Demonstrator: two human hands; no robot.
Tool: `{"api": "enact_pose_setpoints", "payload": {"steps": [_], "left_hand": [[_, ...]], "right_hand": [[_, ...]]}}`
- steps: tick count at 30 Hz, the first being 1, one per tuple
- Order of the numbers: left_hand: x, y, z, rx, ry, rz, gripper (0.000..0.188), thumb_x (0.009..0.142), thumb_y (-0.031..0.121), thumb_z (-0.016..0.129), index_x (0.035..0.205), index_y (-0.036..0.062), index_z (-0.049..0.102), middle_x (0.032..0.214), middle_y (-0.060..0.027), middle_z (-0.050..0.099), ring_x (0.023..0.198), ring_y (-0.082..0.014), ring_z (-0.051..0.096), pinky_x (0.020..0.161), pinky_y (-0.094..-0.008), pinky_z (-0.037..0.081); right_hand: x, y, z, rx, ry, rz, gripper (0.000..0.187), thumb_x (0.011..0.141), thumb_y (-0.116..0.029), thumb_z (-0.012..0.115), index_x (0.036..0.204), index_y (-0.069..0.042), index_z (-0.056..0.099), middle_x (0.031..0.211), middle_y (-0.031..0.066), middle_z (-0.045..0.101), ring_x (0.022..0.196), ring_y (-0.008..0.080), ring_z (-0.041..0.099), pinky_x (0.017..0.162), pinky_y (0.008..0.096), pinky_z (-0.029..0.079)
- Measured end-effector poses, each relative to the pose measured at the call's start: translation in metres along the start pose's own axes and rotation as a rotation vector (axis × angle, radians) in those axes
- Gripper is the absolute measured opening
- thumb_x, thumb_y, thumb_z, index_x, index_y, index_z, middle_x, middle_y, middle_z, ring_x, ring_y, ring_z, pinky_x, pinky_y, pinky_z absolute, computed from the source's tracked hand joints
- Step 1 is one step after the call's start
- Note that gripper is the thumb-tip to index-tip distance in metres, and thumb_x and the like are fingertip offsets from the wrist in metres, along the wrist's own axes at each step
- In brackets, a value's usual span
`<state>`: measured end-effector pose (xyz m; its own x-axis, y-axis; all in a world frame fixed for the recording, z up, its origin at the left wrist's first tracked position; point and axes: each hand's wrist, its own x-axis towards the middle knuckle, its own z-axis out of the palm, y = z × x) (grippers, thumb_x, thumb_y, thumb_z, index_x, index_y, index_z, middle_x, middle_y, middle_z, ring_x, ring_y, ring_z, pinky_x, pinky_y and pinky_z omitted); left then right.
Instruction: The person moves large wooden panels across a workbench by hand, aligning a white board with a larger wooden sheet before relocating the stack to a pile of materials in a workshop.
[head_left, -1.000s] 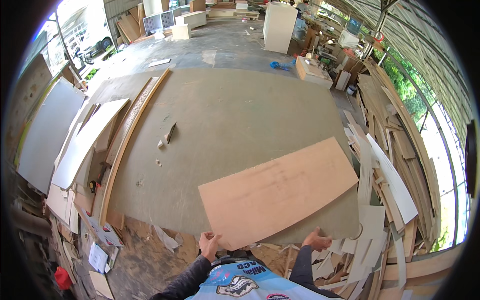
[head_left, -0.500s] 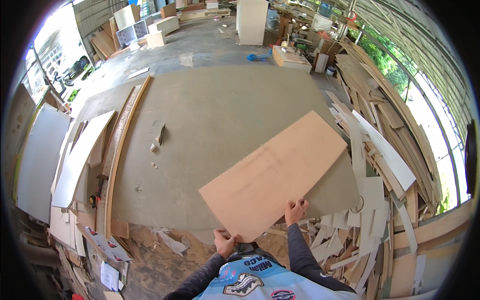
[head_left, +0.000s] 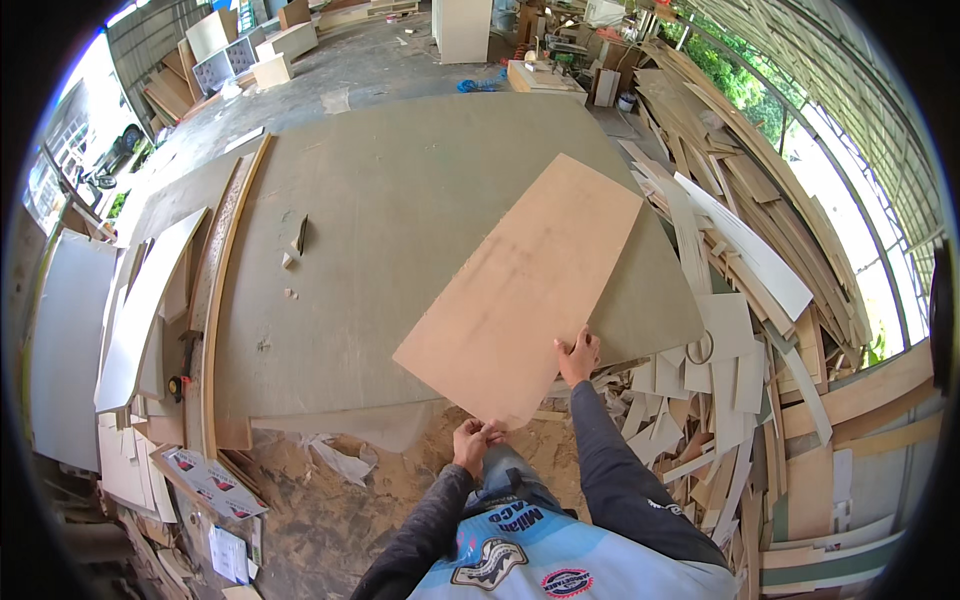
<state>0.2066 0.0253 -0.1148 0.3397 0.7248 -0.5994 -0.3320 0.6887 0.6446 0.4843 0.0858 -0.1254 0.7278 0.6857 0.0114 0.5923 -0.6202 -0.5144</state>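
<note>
A rectangular pinkish-tan wooden panel [head_left: 517, 290] lies at a slant over the near right part of a large grey-green worktop [head_left: 350, 230]. Its near corner juts past the worktop's front edge toward my body. My left hand [head_left: 474, 443] is closed on that near corner in a pinch. Further up on the right, my right hand [head_left: 578, 357] grips the panel's long right edge, with the thumb on top and other fingers partly hidden. Faint dark smudges mark the panel's face.
Left of centre are a dark thin piece [head_left: 303, 234] and small offcuts [head_left: 288, 260]. A long wooden strip [head_left: 228, 300] runs along the worktop's left side, near a hammer [head_left: 187, 350] and a tape measure [head_left: 177, 388]. Scrap boards [head_left: 745, 230] pile up on the right.
The panel has turned counterclockwise, its far end swinging up and left. Both hands moved with it and still hold it. The whole view has also shifted slightly.
</note>
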Motion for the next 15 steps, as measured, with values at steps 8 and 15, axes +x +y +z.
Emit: {"api": "enact_pose_setpoints", "payload": {"steps": [8, 15], "left_hand": [[0.012, -0.004, 0.034, 0.131, 0.061, -0.019, 0.019, 0.091, 0.009, 0.062, 0.101, -0.0069, 0.055, 0.088, -0.0137, 0.065, 0.069, -0.0231, 0.067, 0.062, -0.0336, 0.058], [0.031, -0.055, 0.098, 0.209, -0.063, -0.075, 0.027, 0.097, 0.02, 0.053, 0.102, -0.0055, 0.059, 0.09, -0.0136, 0.066, 0.077, -0.0231, 0.068, 0.065, -0.0331, 0.057]], "right_hand": [[0.035, 0.017, -0.012, 0.024, -0.042, -0.083, 0.079, 0.079, -0.043, 0.067, 0.14, -0.003, 0.036, 0.128, 0.0176, 0.041, 0.124, 0.0362, 0.038, 0.096, 0.0561, 0.033], [0.093, 0.03, -0.031, 0.012, -0.273, -0.127, 0.087, 0.078, -0.041, 0.069, 0.147, -0.009, 0.027, 0.139, 0.0176, 0.036, 0.131, 0.0367, 0.034, 0.104, 0.0568, 0.03]]}}
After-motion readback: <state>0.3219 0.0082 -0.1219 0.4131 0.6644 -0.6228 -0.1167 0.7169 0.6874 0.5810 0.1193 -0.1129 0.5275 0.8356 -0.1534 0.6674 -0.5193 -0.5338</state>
